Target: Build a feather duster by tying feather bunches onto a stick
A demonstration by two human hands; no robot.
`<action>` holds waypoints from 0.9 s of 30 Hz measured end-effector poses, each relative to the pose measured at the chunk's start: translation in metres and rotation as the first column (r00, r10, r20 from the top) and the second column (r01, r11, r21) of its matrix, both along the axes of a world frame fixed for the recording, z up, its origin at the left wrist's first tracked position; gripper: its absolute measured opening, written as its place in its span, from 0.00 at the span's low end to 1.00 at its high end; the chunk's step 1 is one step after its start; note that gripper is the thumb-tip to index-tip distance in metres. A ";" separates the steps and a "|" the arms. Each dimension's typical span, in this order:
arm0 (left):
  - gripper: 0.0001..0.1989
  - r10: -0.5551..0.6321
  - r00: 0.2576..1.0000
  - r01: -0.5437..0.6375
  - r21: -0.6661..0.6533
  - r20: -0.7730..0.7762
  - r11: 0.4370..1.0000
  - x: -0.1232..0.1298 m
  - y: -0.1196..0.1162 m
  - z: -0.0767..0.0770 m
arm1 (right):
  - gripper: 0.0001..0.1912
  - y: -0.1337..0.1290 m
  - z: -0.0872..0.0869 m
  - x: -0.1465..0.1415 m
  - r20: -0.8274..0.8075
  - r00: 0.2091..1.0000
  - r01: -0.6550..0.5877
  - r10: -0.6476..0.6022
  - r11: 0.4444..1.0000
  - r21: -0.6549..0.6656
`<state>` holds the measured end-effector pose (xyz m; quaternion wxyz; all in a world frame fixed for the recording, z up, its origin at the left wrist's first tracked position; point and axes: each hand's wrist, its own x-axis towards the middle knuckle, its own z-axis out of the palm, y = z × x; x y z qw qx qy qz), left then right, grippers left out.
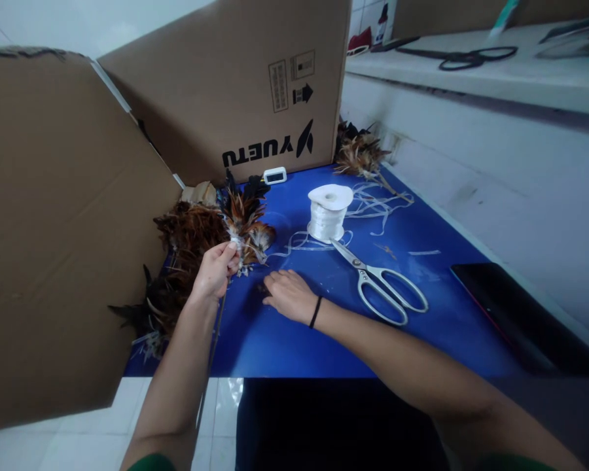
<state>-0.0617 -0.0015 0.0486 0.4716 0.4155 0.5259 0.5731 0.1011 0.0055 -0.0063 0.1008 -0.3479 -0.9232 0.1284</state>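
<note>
My left hand (218, 267) pinches the bound white base of a brown and black feather bunch (245, 216), with a thin stick running down below the hand. To its right, my right hand (289, 294) is low over the blue table (294, 347), its fingers curled down; what they hold, if anything, is hidden. A white spool of ribbon (328, 216) stands beyond my right hand, a loose strand trailing left toward the feathers. Silver-handled scissors (380, 281) lie partly open beside the spool. More brown feathers (189, 235) are heaped left of my left hand.
Cardboard panels (216, 85) rise at the left and back. A small white device (275, 175) sits by the back panel. Another feather bunch (358, 154) and loose ribbon (380, 206) lie at the back right. A dark tablet (515, 314) is at the right edge; black scissors (464, 59) rest on a ledge.
</note>
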 end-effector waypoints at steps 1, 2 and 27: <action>0.16 -0.012 1.000 0.012 -0.007 0.012 1.000 0.001 0.001 0.000 | 0.09 0.000 -0.003 -0.002 0.014 1.000 -0.026 0.026 0.999 -0.029; 0.16 -0.025 0.999 0.026 -0.015 0.024 1.000 0.001 0.003 -0.001 | 0.06 0.000 -0.004 -0.002 0.011 0.998 -0.060 0.061 0.996 -0.062; 0.16 -0.315 0.920 0.361 -0.192 0.232 0.913 0.017 0.018 -0.027 | 0.09 0.059 0.079 0.028 -0.168 0.974 -0.119 0.151 0.975 0.186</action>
